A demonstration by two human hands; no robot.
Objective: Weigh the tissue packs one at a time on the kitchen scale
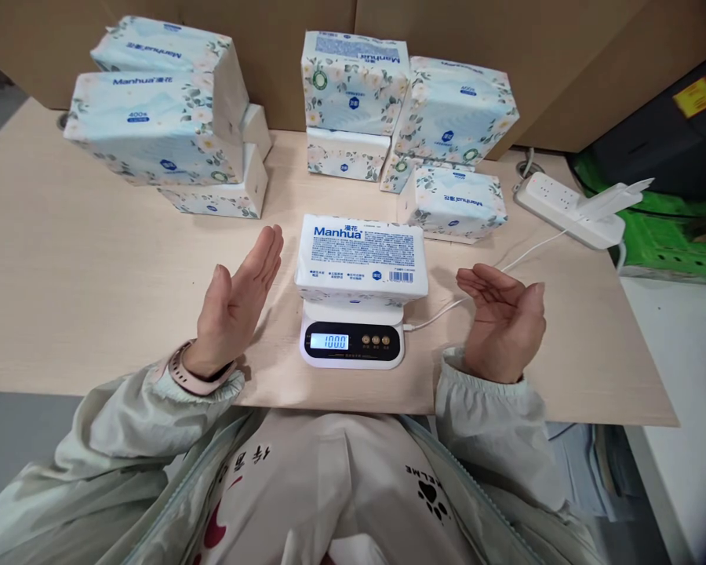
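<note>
A white and blue tissue pack (pixel 362 257) lies on a small white digital scale (pixel 353 344), whose lit display reads 100.0. My left hand (pixel 238 302) is raised to the left of the pack, fingers stretched out and palm turned inward, touching nothing. To the right of the pack, my right hand (pixel 501 320) is held up with its fingers extended and slightly curved, also holding nothing. Both hands are apart from the pack and the scale. A white cable (pixel 432 317) runs from the scale's right side.
Stacked tissue packs (pixel 147 125) stand at the back left. More packs (pixel 353 98) are stacked at back centre, with others (pixel 456 200) to their right. A white power strip (pixel 568 210) lies at the right, beside a green object (pixel 671 243). Cardboard stands behind.
</note>
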